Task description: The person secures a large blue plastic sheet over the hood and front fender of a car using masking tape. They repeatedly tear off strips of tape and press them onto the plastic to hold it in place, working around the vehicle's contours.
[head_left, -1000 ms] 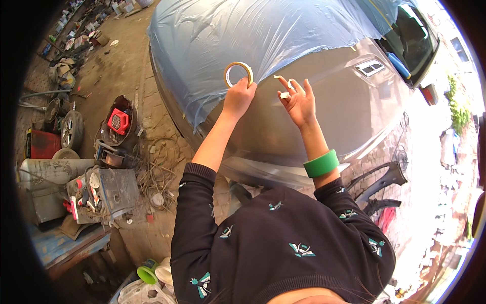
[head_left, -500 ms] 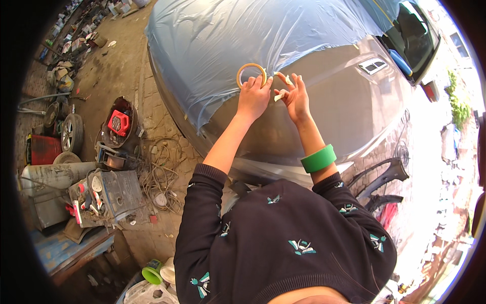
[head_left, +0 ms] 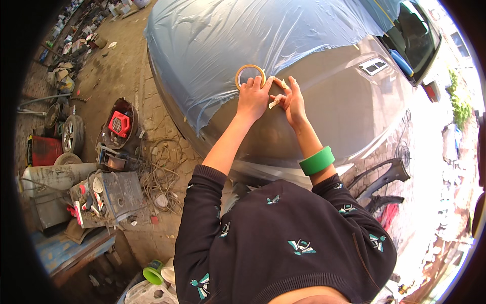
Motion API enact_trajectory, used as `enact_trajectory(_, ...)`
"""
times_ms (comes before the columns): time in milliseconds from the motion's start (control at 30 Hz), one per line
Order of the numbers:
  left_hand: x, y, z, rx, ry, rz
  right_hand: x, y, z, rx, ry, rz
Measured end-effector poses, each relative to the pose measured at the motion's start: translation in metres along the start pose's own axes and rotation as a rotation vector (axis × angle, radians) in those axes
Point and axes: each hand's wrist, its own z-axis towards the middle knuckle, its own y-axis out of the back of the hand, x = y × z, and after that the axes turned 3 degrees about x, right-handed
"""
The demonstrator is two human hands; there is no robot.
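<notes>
My left hand (head_left: 252, 101) grips a roll of yellow masking tape (head_left: 238, 75) by its near edge, held above the border of a blue plastic sheet (head_left: 217, 45). Beside it, my right hand (head_left: 293, 105) has a short pale strip of tape (head_left: 274, 104) between its lower fingers. Another pale scrap of tape (head_left: 285, 84) sits at its upper fingertips, which come close to my left thumb; whether they touch I cannot tell. A wide green tape roll (head_left: 317, 161) circles my right wrist. Under both hands lies the bare grey-brown car hood (head_left: 334, 96).
Left on the ground are a red jerrycan (head_left: 119, 124) in a basin, a wheel (head_left: 73, 133), tangled hoses (head_left: 162, 177) and a cluttered low stand (head_left: 119, 195). Black curved car parts (head_left: 385, 177) lie to the right. A light-green bucket (head_left: 152, 273) is at the lower left.
My right hand has moved slightly left, closer to my left hand, its fingers bent a little more. The tape roll has barely shifted.
</notes>
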Motion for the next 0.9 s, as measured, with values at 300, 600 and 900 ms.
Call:
enact_trajectory(300, -0.001, 0.006, 0.0, 0.065, 0.008, -0.014, 0.005, -0.007, -0.009, -0.035, -0.029, -0.079)
enact_trajectory(600, -0.008, 0.011, 0.003, 0.114, -0.022, -0.021, 0.008, -0.008, -0.022, -0.159, -0.061, -0.129)
enact_trajectory(900, 0.002, 0.017, -0.007, 0.061, -0.051, -0.151, 0.05, 0.007, -0.056, -0.106, 0.195, 0.145)
